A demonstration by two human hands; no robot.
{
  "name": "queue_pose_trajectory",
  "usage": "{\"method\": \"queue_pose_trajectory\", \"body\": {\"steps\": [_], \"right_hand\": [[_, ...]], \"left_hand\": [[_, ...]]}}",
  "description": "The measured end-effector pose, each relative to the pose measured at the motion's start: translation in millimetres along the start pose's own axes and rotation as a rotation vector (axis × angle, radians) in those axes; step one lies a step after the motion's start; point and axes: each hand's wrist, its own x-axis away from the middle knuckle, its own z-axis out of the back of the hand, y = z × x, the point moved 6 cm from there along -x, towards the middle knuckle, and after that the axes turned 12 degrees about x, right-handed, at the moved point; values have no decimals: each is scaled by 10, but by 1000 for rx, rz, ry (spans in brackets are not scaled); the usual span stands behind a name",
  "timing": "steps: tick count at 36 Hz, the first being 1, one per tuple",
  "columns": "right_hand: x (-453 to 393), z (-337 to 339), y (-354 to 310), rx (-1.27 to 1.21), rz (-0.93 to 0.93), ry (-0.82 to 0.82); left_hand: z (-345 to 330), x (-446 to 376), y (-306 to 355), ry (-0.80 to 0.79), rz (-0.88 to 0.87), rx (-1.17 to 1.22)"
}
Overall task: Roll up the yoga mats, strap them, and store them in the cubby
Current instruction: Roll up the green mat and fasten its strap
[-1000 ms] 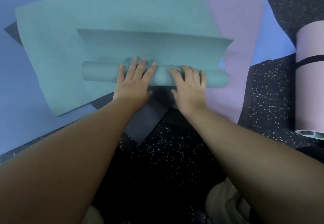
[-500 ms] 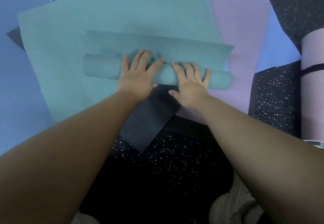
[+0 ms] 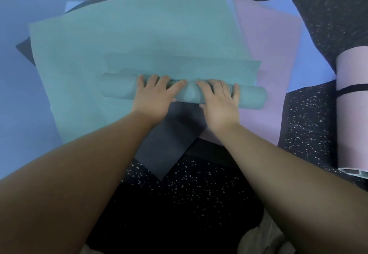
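teal mat [image 3: 139,35] | pink rolled mat [image 3: 352,114] | black-speckled floor [image 3: 308,118]

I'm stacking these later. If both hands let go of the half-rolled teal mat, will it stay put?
Probably not: the teal roll has no strap, unlike the pink roll, so it may spring open. It looks soft, dimpling between the left hand and right hand.
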Motion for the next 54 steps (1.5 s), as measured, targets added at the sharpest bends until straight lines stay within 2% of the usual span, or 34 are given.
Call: {"method": "queue_pose_trajectory", "body": {"steps": [4,12,16,22,28,32,34,40,50,54], "right_hand": [[213,-72,13,12,25,79],[815,-200,-60,-21,36,-7],[1092,-257,-101,-31,53,-137],[1416,-307,-116,-2,105,-211],[1526,-253,-153,22,108,-346],[1638,-225,-183,52,-12,-181],[1700,-248,-259,62,-4,-204],[1678,-403,-366,86,-23,-303],[1112,-378,-281,-18,23,-523],[991,-377,-256,-15,33,-558]], "left_hand": [[-95,226,79,-11,-18,-22],[-238,776,305,-37,-78,-81],[-373,1058,375,-250,21,-100],[-440,1359,471,-384,112,-65],[-410,1420,534,-428,160,-47],[-432,1334,483,-444,196,-13],[-427,1301,458,-453,211,15],[-439,1286,437,-427,208,45],[-433,922,191,-527,282,82],[-396,839,175,-482,289,109]]}}
